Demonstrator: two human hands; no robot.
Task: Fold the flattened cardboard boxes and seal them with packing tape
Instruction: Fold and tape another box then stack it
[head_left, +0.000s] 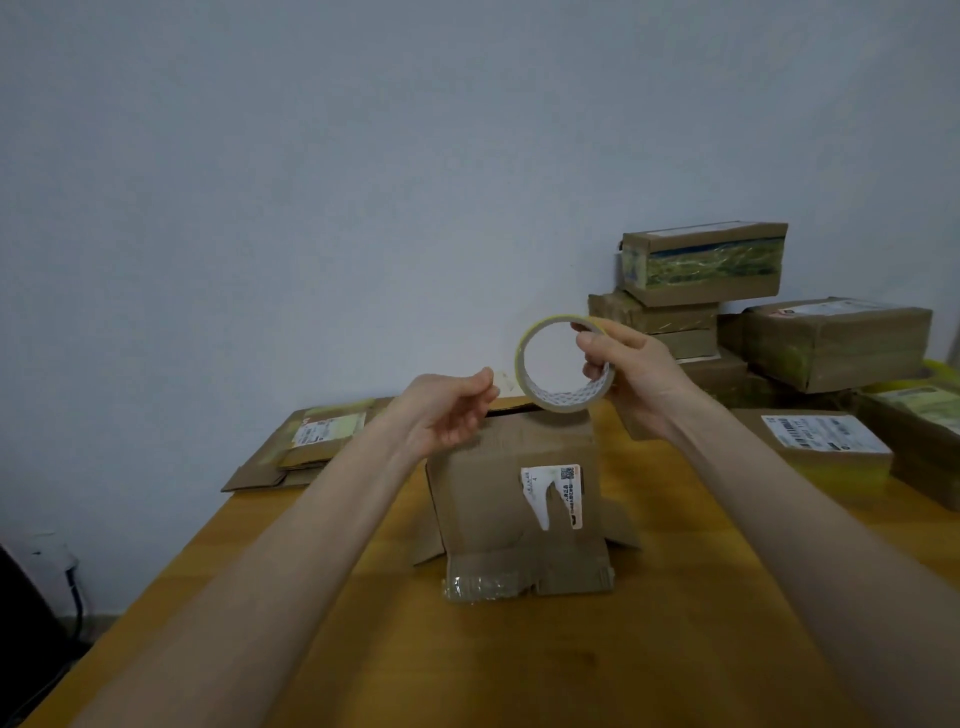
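Over the box (511, 483), right grip (632, 375) is clutching the tape roll (550, 402).
Left grip (442, 410) is pinching its free end (503, 383) for pulling.

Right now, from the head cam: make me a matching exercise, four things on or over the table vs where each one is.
Things:
1. tape roll
2. upright box
3. flattened boxes
4. sealed boxes

Places:
a. stacked at the right side of the table
b. gripped by the right hand, off the table
c. lying flat at the table's far left
d. standing mid-table, torn label facing the camera

Pairs: 1-b; 2-d; 3-c; 4-a
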